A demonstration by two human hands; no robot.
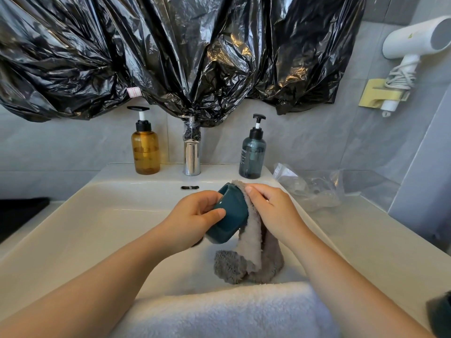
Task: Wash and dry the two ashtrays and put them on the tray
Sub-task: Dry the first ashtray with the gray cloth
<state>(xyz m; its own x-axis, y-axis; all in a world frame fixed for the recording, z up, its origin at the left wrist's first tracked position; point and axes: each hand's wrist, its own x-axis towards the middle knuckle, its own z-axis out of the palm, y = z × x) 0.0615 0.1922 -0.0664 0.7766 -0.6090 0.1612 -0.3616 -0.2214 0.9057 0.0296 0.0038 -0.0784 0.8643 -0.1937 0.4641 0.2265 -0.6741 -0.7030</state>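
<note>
Fingers (214,212) of the left hand (192,215) curl tight around a teal ashtray (230,213), tilted over the sink (97,215). Right hand (271,208) presses a grey cloth (253,245) against its side, fingers closed on the fabric. Behind stand a faucet (192,154) and two soap bottles.

Dark object (440,313) cut off at right edge; ashtray (228,215) inside hidden by cloth (253,240)
</note>
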